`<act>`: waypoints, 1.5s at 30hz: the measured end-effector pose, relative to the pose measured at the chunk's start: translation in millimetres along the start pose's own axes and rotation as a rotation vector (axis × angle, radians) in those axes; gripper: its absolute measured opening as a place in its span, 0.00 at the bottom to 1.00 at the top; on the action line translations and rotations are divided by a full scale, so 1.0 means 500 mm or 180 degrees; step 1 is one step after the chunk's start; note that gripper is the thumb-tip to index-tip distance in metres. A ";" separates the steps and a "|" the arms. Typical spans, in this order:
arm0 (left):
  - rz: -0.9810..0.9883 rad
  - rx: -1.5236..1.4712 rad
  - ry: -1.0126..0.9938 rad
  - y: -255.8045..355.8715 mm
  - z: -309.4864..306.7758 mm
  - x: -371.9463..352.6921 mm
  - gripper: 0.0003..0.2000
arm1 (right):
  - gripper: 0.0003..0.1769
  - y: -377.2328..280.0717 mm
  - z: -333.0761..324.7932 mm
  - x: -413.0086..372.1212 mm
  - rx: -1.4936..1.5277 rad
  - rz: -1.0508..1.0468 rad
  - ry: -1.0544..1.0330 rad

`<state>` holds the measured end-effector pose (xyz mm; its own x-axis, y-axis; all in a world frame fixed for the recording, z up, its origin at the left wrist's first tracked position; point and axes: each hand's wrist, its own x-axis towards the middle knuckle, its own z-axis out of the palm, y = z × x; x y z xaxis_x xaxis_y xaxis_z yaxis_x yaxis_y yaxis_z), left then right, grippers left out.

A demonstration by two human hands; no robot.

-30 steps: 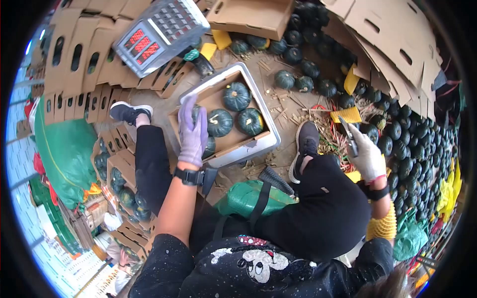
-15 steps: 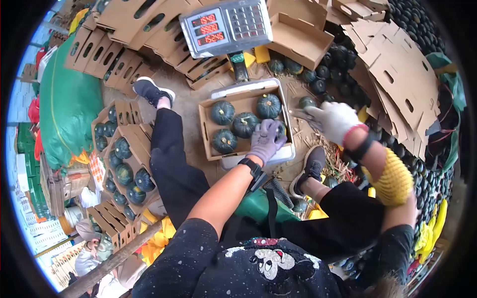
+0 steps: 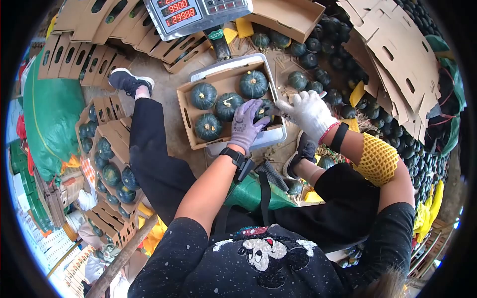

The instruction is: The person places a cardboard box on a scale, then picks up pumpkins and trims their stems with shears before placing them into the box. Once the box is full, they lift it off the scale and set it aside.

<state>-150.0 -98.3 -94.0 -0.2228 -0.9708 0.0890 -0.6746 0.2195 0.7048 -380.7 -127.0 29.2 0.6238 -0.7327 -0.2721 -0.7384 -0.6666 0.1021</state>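
A shallow cardboard box (image 3: 186, 119) holds several dark green pumpkins (image 3: 228, 106) and rests on the platform (image 3: 279, 130) of a weighing scale. My left hand (image 3: 246, 124), in a grey-purple glove, grips a pumpkin (image 3: 263, 110) in the box's right corner, its fingers curled over the near side. From the right, my right hand (image 3: 310, 115) in a white glove closes around grey shears (image 3: 285, 115), whose tip reaches that pumpkin's top. The palm and fingers hide much of the tool.
Above the box stands the scale's display (image 3: 198, 14) with red digits. Filled pumpkin boxes (image 3: 117, 141) are at left, beside a green sack (image 3: 52, 119). Loose pumpkins (image 3: 338, 54) and flattened cardboard (image 3: 387, 59) lie at right. A wooden pole (image 3: 121, 258) crosses the lower left.
My right hand has come left and down with the shears, to the pumpkin under my left hand. The view has shifted, and the scale's digits have changed.
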 end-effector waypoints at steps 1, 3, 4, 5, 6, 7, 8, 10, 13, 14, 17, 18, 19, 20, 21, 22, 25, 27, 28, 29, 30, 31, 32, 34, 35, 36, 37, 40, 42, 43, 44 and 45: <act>0.0116 0.0029 0.0017 -0.001 0.001 0.001 0.33 | 0.27 -0.006 0.005 0.002 0.0014 -0.0005 -0.0018; 0.0213 0.0031 -0.0003 -0.007 0.012 0.001 0.33 | 0.26 -0.024 0.016 0.004 -0.0026 0.0138 0.0132; 0.0234 0.0080 0.0075 -0.011 0.017 0.001 0.33 | 0.26 -0.034 0.019 0.001 -0.0005 0.0129 0.0095; 0.0251 0.0139 0.0161 -0.011 0.015 -0.002 0.33 | 0.25 -0.044 0.011 0.000 0.0352 0.0293 -0.0137; 0.0133 0.0041 0.0094 -0.006 0.013 -0.002 0.31 | 0.24 -0.053 -0.004 0.002 0.0702 0.0462 -0.0353; 0.0127 0.0049 0.0096 0.000 0.009 -0.001 0.31 | 0.22 -0.059 -0.020 0.007 0.1042 0.0634 -0.0557; 0.0073 0.0120 -0.0069 0.004 0.006 0.000 0.31 | 0.26 -0.063 -0.039 0.015 0.1553 0.0841 -0.0981; 0.0183 0.0189 0.0028 0.012 0.000 0.008 0.28 | 0.31 -0.057 -0.034 0.022 0.1855 0.0723 -0.1128; 0.0199 0.0266 -0.0440 -0.023 -0.048 0.026 0.22 | 0.43 -0.007 -0.027 0.040 0.3160 0.0373 -0.1672; 0.0300 -0.0045 0.0075 -0.007 -0.085 0.020 0.15 | 0.42 0.005 -0.016 0.038 0.3001 0.0022 -0.1218; -0.0909 -0.0338 0.0076 -0.025 -0.152 -0.054 0.10 | 0.41 -0.004 -0.056 0.055 0.1997 0.0180 -0.0636; -0.0952 -0.0134 -0.1045 0.018 -0.177 -0.074 0.14 | 0.36 -0.011 -0.036 0.066 0.1634 0.0155 -0.0245; -0.0969 0.0078 -0.2172 0.067 -0.202 -0.095 0.19 | 0.31 -0.018 -0.016 0.080 0.1275 0.0141 0.0153; 0.0082 0.0457 -0.1940 0.084 -0.203 -0.150 0.24 | 0.26 -0.030 -0.030 0.095 0.1156 0.0072 0.0172; 0.1131 0.0825 -0.1673 0.109 -0.214 -0.173 0.29 | 0.21 -0.046 -0.046 0.115 0.1036 0.0005 0.0192; 0.0952 0.1002 -0.1881 0.113 -0.220 -0.160 0.29 | 0.17 -0.061 -0.030 0.139 0.0880 -0.0046 0.0258; -0.0206 0.0407 -0.0280 0.060 -0.236 -0.053 0.30 | 0.18 -0.101 -0.007 0.172 0.0543 -0.0100 0.0572; -0.0213 0.0526 0.0165 -0.031 -0.197 -0.017 0.29 | 0.17 -0.117 -0.008 0.175 0.0397 -0.0131 0.0531; 0.0011 0.0766 -0.0117 -0.087 -0.173 -0.003 0.28 | 0.17 -0.124 -0.009 0.176 0.0261 -0.0137 0.0504; 0.0247 0.1002 -0.0405 -0.101 -0.171 0.011 0.27 | 0.17 -0.124 -0.016 0.176 0.0261 -0.0149 0.0495; 0.0239 0.0993 -0.0412 -0.109 -0.168 0.011 0.27 | 0.18 -0.121 -0.022 0.172 0.0686 -0.0066 0.0194; 0.0239 0.0827 -0.0335 -0.116 -0.163 0.008 0.26 | 0.19 -0.119 -0.029 0.168 0.1116 0.0024 -0.0119; 0.0235 0.0659 -0.0258 -0.121 -0.158 0.003 0.25 | 0.21 -0.123 -0.037 0.167 0.1209 0.0101 -0.0220; 0.0190 0.0498 -0.0214 -0.139 -0.152 0.008 0.24 | 0.26 -0.120 -0.044 0.171 0.1355 0.0060 -0.0512; 0.0165 0.0349 -0.0168 -0.142 -0.155 0.015 0.23 | 0.31 -0.117 -0.046 0.174 0.1500 0.0032 -0.0784; 0.0502 0.0475 0.0103 -0.144 -0.159 0.022 0.22 | 0.35 -0.114 -0.042 0.175 0.1687 -0.0016 -0.0781; 0.0509 0.0481 0.0111 -0.149 -0.166 0.026 0.22 | 0.35 -0.108 -0.042 0.178 0.1681 -0.0016 -0.0770; -0.0665 -0.0049 0.0840 -0.079 -0.253 0.029 0.05 | 0.28 -0.095 -0.011 0.180 0.2153 0.0209 0.0100; -0.1153 -0.0678 0.0587 -0.051 -0.318 -0.010 0.09 | 0.27 -0.071 -0.032 0.176 0.1744 0.0411 0.0442; -0.0894 -0.0548 -0.0104 -0.001 -0.351 -0.049 0.15 | 0.26 -0.058 -0.044 0.172 0.1576 0.0397 0.0522; -0.0587 -0.0458 -0.0766 0.049 -0.384 -0.089 0.21 | 0.26 -0.051 -0.046 0.180 0.1440 0.0299 0.0227; -0.0595 -0.0433 -0.1622 0.074 -0.395 -0.117 0.24 | 0.26 -0.059 -0.053 0.183 0.1455 0.0284 0.0246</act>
<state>-23.0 -52.7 66.0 -0.4427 -0.8150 -0.3739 -0.6460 0.0007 0.7634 -295.2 -178.0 26.7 0.5572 -0.8040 -0.2075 -0.8162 -0.4845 -0.3148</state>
